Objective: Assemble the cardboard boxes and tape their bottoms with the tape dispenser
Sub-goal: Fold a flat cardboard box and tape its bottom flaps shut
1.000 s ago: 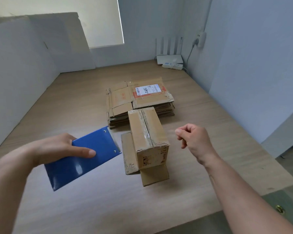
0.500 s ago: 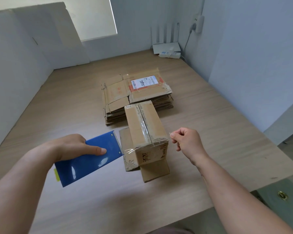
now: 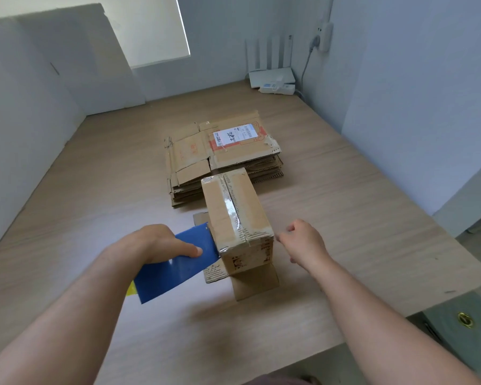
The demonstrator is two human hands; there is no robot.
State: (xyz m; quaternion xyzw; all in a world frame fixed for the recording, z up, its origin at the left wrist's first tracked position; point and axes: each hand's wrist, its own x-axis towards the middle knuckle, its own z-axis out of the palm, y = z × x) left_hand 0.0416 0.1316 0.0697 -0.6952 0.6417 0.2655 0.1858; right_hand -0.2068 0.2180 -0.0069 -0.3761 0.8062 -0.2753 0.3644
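Grips the blue tape dispenser [image 3: 175, 269] in the left hand [image 3: 159, 243], one finger laid along its top face, the rest wrapped round its edge. Sets the dispenser's front edge against the cardboard box [image 3: 235, 215], touching it at the box's 8 o'clock corner.

Stands bottom-up near the middle of the table [image 3: 95, 190], this box, with flaps splayed flat on the wood at 6 and 9 o'clock. Carries a strip of clear tape [image 3: 231, 209] along the centre seam from 12 to 6 o'clock, folded over the near end.

Holds the right hand [image 3: 303, 240] just beside the box at 4 o'clock, fingers curled toward the near right corner. Cannot tell whether anything is pinched there.

Beyond the box at 12 o'clock, just behind it, a stack of flattened boxes [image 3: 222, 157] with a white label on top. Farther off at 1 o'clock, in the table's corner, a white router [image 3: 271, 76] and a power strip [image 3: 277, 89].
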